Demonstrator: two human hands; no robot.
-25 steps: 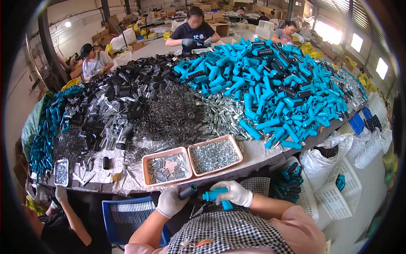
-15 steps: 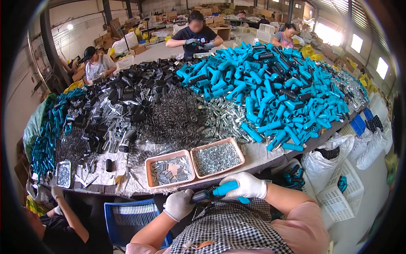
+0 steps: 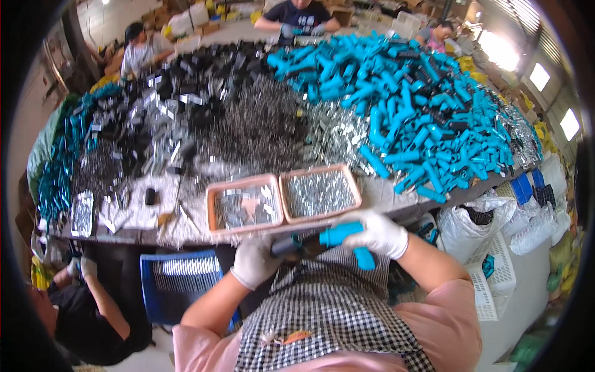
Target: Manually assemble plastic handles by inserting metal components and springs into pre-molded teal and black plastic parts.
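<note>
In white gloves, both my hands are in front of my body, just below the table's near edge. My left hand (image 3: 254,265) is closed round a dark tubular piece (image 3: 286,246), which points right. My right hand (image 3: 381,235) grips a teal angled plastic handle (image 3: 339,234) whose lower bend sticks out under the fingers. The two pieces lie nearly in line; blur hides whether they touch. Just beyond them stand two pinkish trays: the left tray (image 3: 211,214) holds metal pins or tubes, the right tray (image 3: 359,197) small metal parts.
Heaps of teal handles (image 3: 396,105), dark springs (image 3: 254,127) and black parts (image 3: 198,74) cover the table. A blue crate (image 3: 147,288) with metal rods stands lower left, near a co-worker (image 3: 93,316). White sacks (image 3: 462,220) and a white basket (image 3: 486,304) are at right. More people work across the table.
My view has tilted down, so the table sits higher in it. The right hand has turned a little, and more of the teal handle's lower bend shows. Both hands keep their pieces.
</note>
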